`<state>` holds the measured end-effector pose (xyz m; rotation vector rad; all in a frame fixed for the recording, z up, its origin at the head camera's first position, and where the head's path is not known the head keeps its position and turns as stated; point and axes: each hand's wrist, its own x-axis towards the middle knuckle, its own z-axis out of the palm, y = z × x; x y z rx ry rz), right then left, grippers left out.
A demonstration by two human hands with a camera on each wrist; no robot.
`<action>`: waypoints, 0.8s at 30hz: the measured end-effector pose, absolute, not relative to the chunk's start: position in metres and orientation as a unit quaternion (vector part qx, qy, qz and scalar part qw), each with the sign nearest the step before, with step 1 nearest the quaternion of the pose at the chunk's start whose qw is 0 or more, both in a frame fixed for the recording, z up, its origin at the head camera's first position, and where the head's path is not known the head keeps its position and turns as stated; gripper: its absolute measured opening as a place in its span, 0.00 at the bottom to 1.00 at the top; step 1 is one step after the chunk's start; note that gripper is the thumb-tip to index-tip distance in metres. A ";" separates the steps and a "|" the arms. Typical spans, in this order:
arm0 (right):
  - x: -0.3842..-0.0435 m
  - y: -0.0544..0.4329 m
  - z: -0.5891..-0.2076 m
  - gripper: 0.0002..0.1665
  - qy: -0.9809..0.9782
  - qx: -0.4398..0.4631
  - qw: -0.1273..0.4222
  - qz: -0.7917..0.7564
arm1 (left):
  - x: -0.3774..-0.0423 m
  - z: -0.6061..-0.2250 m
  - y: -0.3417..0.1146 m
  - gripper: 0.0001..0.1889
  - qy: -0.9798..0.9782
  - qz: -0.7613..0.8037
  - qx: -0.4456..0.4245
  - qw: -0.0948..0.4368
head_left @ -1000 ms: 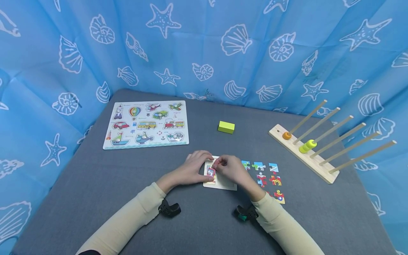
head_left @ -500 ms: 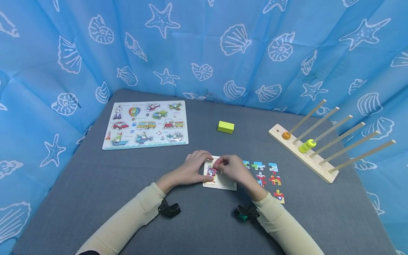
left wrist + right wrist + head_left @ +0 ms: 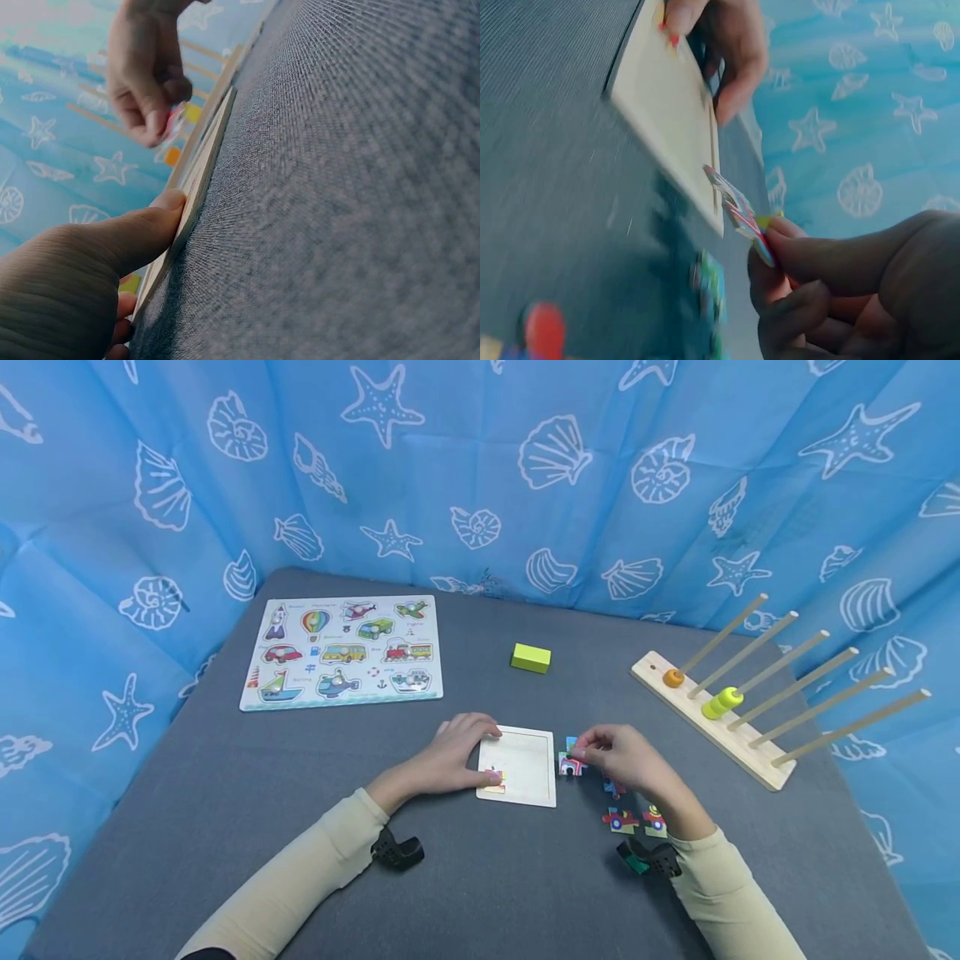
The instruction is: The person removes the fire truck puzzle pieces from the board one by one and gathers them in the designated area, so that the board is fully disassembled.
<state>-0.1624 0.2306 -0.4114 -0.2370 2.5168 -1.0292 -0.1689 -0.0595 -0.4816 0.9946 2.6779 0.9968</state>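
A small square wooden puzzle tray [image 3: 528,768] lies on the grey table, with one puzzle piece [image 3: 496,786] in its near left corner. My left hand [image 3: 448,758] grips the tray's left side, the thumb over that corner and fingers at the far edge. Just right of the tray, my right hand [image 3: 624,758] pinches a red, white and blue jigsaw piece [image 3: 571,766] between thumb and fingers. In the right wrist view the held piece [image 3: 739,210] is tilted, raised off the table. Part of the corner piece is hidden under my left thumb.
Several loose jigsaw pieces [image 3: 620,820] lie right of the tray, some hidden below my right hand. A yellow-green block [image 3: 531,658] stands behind the tray. A vehicle puzzle board [image 3: 343,652] lies back left. At right is a wooden peg stand [image 3: 727,732] with beads and upright rods.
My right hand has moved right, from over the tray's left part to beside its right edge, carrying the jigsaw piece with it. My left hand has stayed on the tray.
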 end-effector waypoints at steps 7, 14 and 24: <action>-0.154 0.246 -0.418 0.06 0.911 -0.091 0.210 -0.344 | -0.169 -0.481 -0.060 0.31 0.879 0.338 0.330 0.061; -0.149 0.244 -0.425 0.05 0.917 -0.077 0.200 -0.338 | -0.170 -0.482 -0.059 0.30 0.882 0.329 0.331 0.065; -0.147 0.242 -0.422 0.05 0.930 -0.089 0.168 -0.314 | -0.170 -0.482 -0.060 0.28 0.884 0.330 0.324 0.072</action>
